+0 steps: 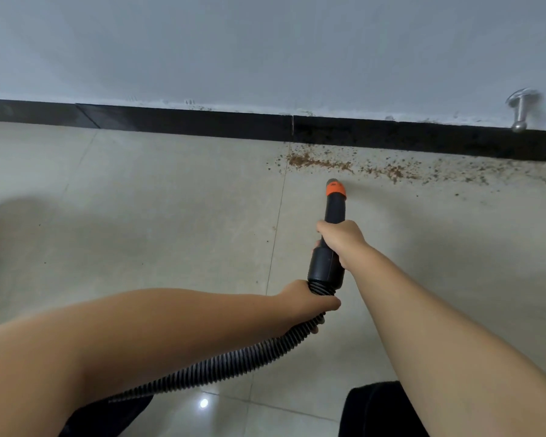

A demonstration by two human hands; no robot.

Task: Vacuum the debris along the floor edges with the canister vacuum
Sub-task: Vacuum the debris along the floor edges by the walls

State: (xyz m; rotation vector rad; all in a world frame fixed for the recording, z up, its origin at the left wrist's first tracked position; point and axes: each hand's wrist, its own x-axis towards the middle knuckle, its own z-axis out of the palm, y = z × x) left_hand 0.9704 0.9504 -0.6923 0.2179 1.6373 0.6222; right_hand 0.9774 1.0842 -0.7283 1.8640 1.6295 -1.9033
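Head view: right hand (341, 239) grips the black nozzle wand (334, 206), left hand (306, 299) clasps the ribbed hose (221, 370), orange tip just short of brown debris (319, 164) along the dark baseboard (186, 124); approach step, next likely a rightward sweep along the edge.

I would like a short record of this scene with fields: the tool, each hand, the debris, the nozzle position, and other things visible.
tool: vacuum nozzle, black with an orange tip, on a ribbed hose
right hand: grips the nozzle tube
left hand: holds the hose just behind the nozzle
debris: brown crumbs on the floor tiles along the black baseboard, spreading to the right
nozzle position: tip points at the debris, just short of the densest patch
other: metal door stopper on the wall
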